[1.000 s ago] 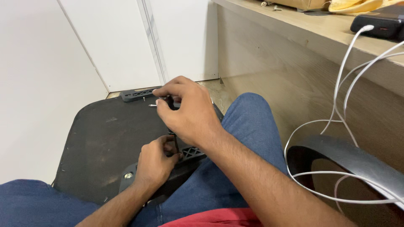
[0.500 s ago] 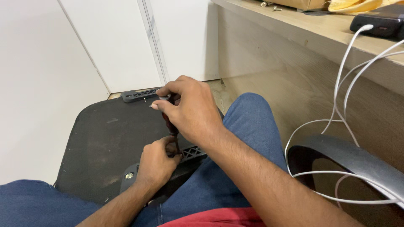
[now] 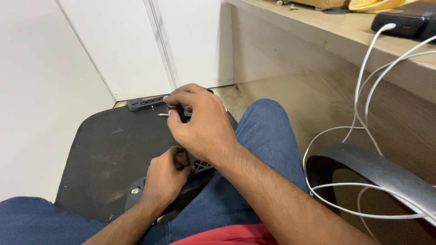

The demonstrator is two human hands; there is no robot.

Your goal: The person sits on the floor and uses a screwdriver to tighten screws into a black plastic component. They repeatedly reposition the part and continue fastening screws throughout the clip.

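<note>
In the head view, the person is sitting with a dark board (image 3: 109, 154) lying across the lap, and both hands are working at its near edge. The right hand (image 3: 197, 120) is closing around the dark handle of a screwdriver (image 3: 180, 113), holding it upright, shaft pointing down. The left hand (image 3: 165, 174), at about seven o'clock from the right one, is pinching together at the foot of the shaft, steadying the tip over a black latticed bracket (image 3: 202, 164) that is lying against the board. The step in hand looks like turning a screw at that bracket. The next move would be asking for steady downward pressure and a straight shaft, so the tip is not slipping out.

A second black bracket (image 3: 145, 102) is lying at the board's far edge, around twelve o'clock, with a small pale screw (image 3: 162, 114) just beside it. Up at two o'clock a wooden worktop (image 3: 318, 27) is carrying a black power bank (image 3: 402, 20); white cables (image 3: 363, 104) are trailing down from it past a black chair arm (image 3: 372, 168) at four o'clock. No readable labels or signs are showing; a yellow package is only partly in view on the worktop.
</note>
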